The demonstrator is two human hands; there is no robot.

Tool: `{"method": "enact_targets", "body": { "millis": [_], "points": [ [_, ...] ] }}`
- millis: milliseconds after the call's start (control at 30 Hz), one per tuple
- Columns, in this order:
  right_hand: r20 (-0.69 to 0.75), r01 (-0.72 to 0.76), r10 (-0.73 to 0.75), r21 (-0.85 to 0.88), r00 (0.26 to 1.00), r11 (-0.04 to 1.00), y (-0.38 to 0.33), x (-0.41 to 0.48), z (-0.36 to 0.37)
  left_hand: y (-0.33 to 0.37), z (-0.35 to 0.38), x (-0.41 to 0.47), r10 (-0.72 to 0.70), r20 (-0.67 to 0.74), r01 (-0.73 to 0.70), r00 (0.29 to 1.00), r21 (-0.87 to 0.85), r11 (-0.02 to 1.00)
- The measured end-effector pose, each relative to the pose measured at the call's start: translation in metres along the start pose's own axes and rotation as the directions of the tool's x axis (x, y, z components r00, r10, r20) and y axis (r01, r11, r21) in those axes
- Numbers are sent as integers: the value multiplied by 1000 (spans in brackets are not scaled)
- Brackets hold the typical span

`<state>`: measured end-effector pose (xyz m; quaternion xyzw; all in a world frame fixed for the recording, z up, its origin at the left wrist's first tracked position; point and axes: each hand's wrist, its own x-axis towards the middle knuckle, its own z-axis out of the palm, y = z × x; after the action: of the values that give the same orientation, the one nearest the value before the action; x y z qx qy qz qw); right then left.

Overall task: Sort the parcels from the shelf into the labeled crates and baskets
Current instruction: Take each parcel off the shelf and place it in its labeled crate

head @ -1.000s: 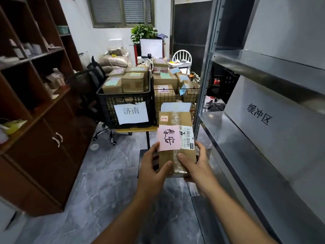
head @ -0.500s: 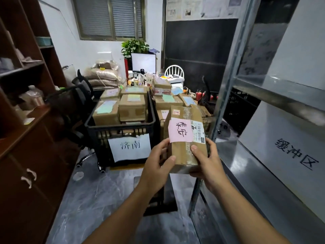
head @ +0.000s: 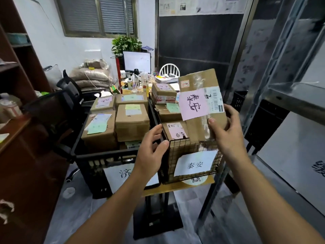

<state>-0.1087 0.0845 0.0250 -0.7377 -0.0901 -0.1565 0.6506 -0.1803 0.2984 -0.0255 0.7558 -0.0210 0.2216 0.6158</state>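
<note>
Parcel (head: pixel 198 85) now raised above wire basket (head: pixel 182 148) on table (head: pixel 175 187).

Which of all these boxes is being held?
The box with the big pink note, gripped by the right hand over the wire basket; the rest lie packed.

Both forearms reached forward. Left hand (head: pixel 151 147) was relaxed, holding nothing; right hand (head: pixel 226 131), raised higher, pinched the parcel (head: pixel 198 85) between thumb and fingers.

A monitor (head: pixel 137 61) stands below a potted plant (head: pixel 125 44), a white chair (head: pixel 169 68) to its right.
</note>
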Motion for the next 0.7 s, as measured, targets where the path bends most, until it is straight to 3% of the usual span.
{"method": "enact_targets", "body": {
  "millis": [133,467,567,700],
  "points": [
    [3,72,-72,-87,997,994,11,61,15,-10,-9,43,22,-20,-21,1000,43,999],
    [-16,16,-22,-314,1000,949,65,226,51,-36,9,166,18,-57,-7,998,184,983],
    [-41,-18,8,-250,999,968,79,267,62,-50,19,192,6,-58,6,998,208,978],
    [-75,-192,191,-8,979,981,94,312,76,-69,24,217,-20,-85,39,996,224,974]
  ]
}}
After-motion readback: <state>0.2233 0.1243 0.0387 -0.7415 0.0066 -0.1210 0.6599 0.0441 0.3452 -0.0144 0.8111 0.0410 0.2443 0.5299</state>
